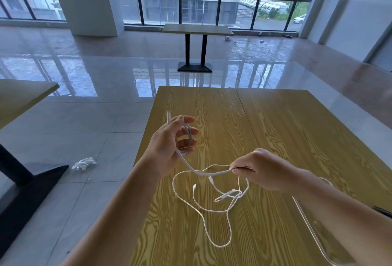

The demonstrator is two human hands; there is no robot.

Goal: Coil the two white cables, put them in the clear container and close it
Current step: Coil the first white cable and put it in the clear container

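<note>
Above the table's (275,121) left edge, a white cable (203,173) is looped around the left hand's (169,144) half-open fingers for coiling; its slack is pinched taut by the right hand (261,170).

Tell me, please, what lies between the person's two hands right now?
In the head view, a taut stretch of white cable runs from the left hand, which holds coiled loops, to the right hand, which pinches it.

Left hand (169,147) raised, right hand (258,170) pinching.
</note>
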